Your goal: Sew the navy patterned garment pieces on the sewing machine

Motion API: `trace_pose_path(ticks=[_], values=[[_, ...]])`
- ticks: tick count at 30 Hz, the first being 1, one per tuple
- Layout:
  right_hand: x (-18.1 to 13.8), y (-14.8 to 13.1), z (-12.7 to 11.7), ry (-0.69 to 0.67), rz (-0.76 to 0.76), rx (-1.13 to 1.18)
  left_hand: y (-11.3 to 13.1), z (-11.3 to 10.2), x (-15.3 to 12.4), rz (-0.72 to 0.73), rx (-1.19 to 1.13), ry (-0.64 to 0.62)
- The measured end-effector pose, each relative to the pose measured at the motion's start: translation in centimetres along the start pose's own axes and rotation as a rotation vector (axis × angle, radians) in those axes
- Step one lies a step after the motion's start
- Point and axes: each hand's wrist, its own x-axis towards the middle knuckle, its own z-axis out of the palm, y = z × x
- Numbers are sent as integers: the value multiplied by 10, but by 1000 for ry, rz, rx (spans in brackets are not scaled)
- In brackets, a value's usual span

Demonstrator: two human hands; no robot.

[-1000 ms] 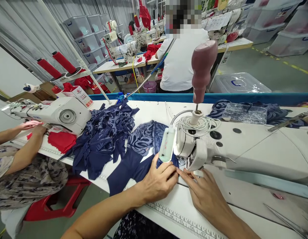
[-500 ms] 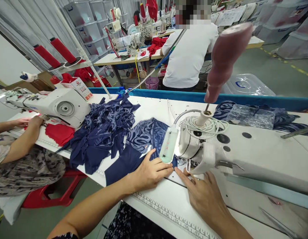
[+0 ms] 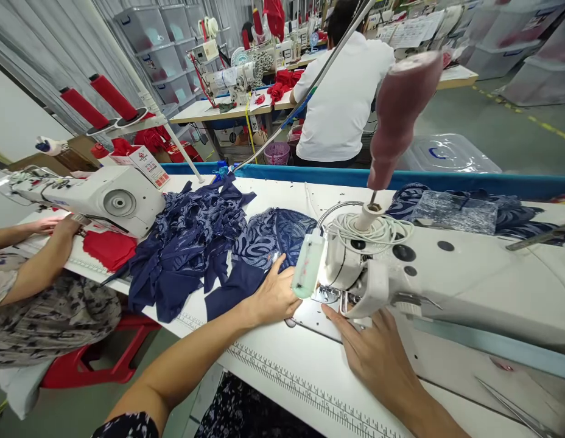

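Observation:
A white sewing machine (image 3: 447,286) stands before me, with a pale green lamp (image 3: 307,267) on its left end. My left hand (image 3: 276,295) is left of the needle area, closed on the edge of a navy piece of patterned lace and plain fabric (image 3: 259,237). Its thumb points up, and the lamp hides some of its fingertips. My right hand (image 3: 374,344) rests palm down at the metal needle plate (image 3: 316,316), index finger stretched out and touching it. The machine head covers part of its other fingers. No fabric shows beneath that index finger.
Left of the lace lies a navy fabric heap (image 3: 186,243). A co-worker's hands (image 3: 58,228) work at another machine (image 3: 109,198) beside red fabric (image 3: 109,248). Tweezers (image 3: 515,404) lie at the right. A dark red handled tool (image 3: 399,115) stands upright on my machine. A printed ruler (image 3: 301,389) edges the table.
My left hand has moved left, away from the needle area, and the navy fabric has shifted with it, baring the needle plate. My right hand has stayed nearly in place.

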Motion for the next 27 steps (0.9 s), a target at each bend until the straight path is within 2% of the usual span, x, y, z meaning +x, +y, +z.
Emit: trace_pose_path(ticks=[5, 9, 14, 17, 20, 22, 24, 26, 27], values=[[5, -2, -2, 53, 10, 49, 3, 1, 4, -79, 17, 60], [3, -2, -2, 68, -29, 31, -5, 0, 0, -112, -19, 121], [-3, -4, -4, 66, -165, 0, -4, -19, -44, -138, 15, 116], [8, -21, -7, 54, -190, 211, 17, -28, -75, -199, 199, 302], [43, -51, -13, 67, -217, 354, 43, -35, -92, -239, 294, 517], [74, -71, -16, 8, -305, 399, 56, -40, -96, -243, 171, 600], [102, -85, -17, -118, -406, 523, 65, -45, -103, -301, -76, 667], [121, -94, -19, -154, -384, 634, 68, -50, -117, -401, -346, 695], [125, -98, -21, -132, -336, 664, 67, -52, -126, -447, -444, 666]])
